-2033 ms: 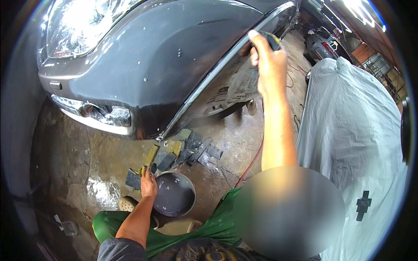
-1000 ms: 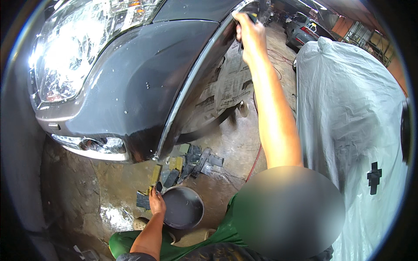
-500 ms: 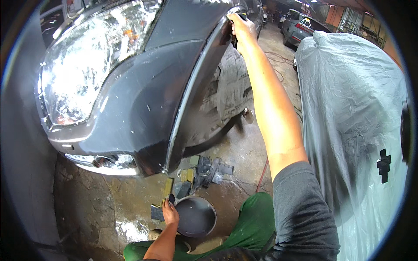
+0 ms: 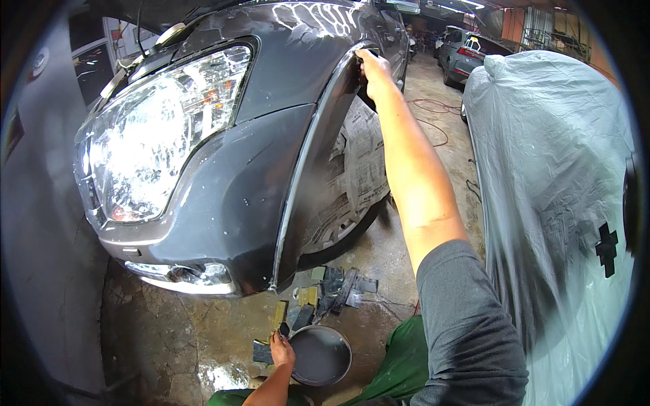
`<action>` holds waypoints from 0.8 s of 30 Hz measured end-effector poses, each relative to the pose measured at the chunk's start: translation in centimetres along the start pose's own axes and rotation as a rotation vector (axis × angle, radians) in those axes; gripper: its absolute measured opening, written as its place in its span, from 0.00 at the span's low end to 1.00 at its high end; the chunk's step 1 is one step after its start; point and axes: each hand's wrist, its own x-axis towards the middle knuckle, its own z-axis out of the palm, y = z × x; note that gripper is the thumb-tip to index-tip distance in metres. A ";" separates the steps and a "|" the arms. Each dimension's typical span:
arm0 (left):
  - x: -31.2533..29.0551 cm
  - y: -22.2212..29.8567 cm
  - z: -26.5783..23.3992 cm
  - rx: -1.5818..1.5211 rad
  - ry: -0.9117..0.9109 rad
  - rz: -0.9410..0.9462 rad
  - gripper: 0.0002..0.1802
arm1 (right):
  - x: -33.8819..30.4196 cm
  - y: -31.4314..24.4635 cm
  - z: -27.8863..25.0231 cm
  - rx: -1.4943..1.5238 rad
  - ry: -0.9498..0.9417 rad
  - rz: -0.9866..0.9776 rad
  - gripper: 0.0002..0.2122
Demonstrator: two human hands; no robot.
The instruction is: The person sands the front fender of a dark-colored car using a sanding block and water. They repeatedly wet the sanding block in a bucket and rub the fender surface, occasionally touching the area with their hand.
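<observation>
My right arm is stretched forward, and my right hand (image 4: pixel 377 73) is at the upper edge of the wheel arch on a dark grey car bumper and fender (image 4: pixel 261 142). Its fingers are closed around a small dark piece, mostly hidden by the hand. Low down, my left hand (image 4: pixel 282 350) is beside the rim of a round bucket (image 4: pixel 321 356) of grey water, its fingers closed on a small black block (image 4: pixel 284 329). Newspaper (image 4: pixel 362 152) covers the wheel inside the arch. White drops and streaks dot the damp-looking panel.
Several dark and yellowish blocks (image 4: pixel 332 287) lie on the wet concrete floor in front of the bucket. A large headlight (image 4: pixel 166 132) shines at the left. On the right stands a vehicle under plastic sheeting (image 4: pixel 535 149). A red hose (image 4: pixel 437 106) and parked cars (image 4: pixel 467 54) are farther back.
The view has tilted up, so the car, bucket and blocks sit lower in the picture. Both hands remain at the same places, the right at the arch edge and the left by the bucket.
</observation>
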 end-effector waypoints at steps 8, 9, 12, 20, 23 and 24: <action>0.0 -2.7 -0.7 0.036 0.060 0.014 0.23 | -12.2 1.7 1.3 0.016 -0.384 -0.080 0.10; 0.0 -2.2 -0.7 0.029 0.038 0.007 0.23 | -13.7 1.9 0.8 -0.010 -0.395 -0.097 0.11; 0.4 -1.1 -0.5 0.030 0.017 -0.009 0.23 | -18.8 2.8 0.3 -0.210 -0.420 -0.184 0.13; 0.1 -0.3 -1.1 0.048 0.030 -0.003 0.23 | -30.1 8.9 -3.8 0.066 -0.382 0.181 0.14; 0.1 -0.3 -0.9 0.049 0.021 -0.007 0.23 | -26.2 9.3 -3.5 -0.018 -0.253 -0.072 0.14; 0.1 -0.6 -1.0 0.049 0.023 -0.013 0.23 | -24.9 8.3 -2.5 -0.033 -0.229 -0.125 0.14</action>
